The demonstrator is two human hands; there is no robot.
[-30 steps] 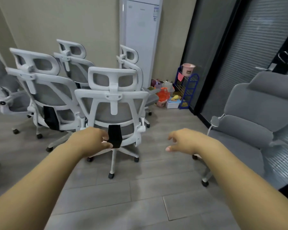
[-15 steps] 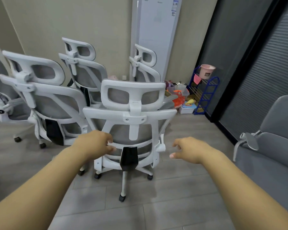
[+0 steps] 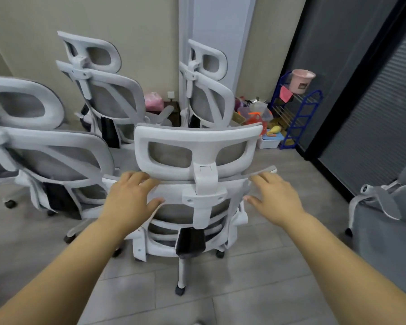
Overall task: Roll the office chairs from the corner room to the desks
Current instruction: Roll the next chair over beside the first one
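Observation:
The nearest office chair (image 3: 198, 139), white frame with grey mesh, stands with its back to me at the centre. My left hand (image 3: 130, 197) lies on the left top edge of its backrest, fingers spread, thumb underneath. My right hand (image 3: 275, 199) hovers at the right top corner of the backrest, fingers apart; I cannot tell whether it touches. Three more white chairs stand behind it: one at the left (image 3: 56, 146), one at the back (image 3: 113, 90), one by the wall unit (image 3: 211, 90).
A grey padded chair (image 3: 384, 233) stands close on the right. A tall white air conditioner (image 3: 217, 24) fills the corner. Beside it are floor clutter, a blue wire rack (image 3: 299, 118) and a pink bucket (image 3: 301, 80). A black-framed glass wall (image 3: 338, 78) runs along the right.
I have stepped closer to the nearest chair. Both hands moved forward and up from mid-air to the top of its backrest, the left one landing on it.

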